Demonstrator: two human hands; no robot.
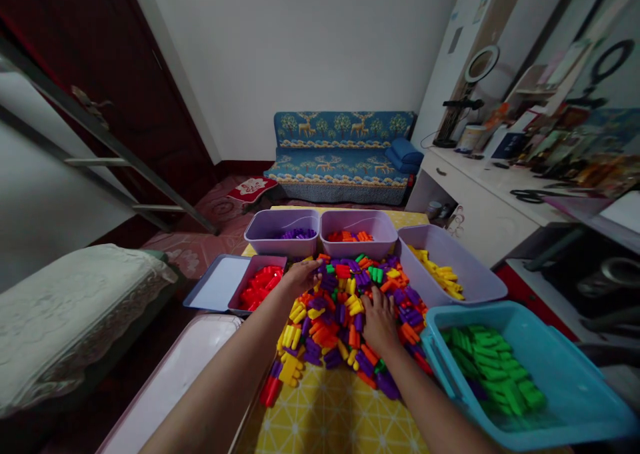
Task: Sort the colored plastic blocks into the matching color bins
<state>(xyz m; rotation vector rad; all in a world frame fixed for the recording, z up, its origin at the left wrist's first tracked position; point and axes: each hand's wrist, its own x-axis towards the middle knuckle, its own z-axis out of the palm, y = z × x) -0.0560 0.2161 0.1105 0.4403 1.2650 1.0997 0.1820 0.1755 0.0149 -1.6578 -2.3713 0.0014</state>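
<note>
A pile of interlocking plastic building blocks in purple, yellow, orange, red and green is heaped on the table. My left hand is at the pile's far left side, its fingers closed around a purple block that they partly hide. On the right of the pile lies my right hand, fingers spread over the blocks, with yellow blocks by its fingertips. Whatever lies under its palm is hidden.
Lilac bins hold purple, orange and yellow blocks. Red blocks fill a smaller box at left; green blocks lie in a turquoise bin at right. A pale lid is beside my left forearm.
</note>
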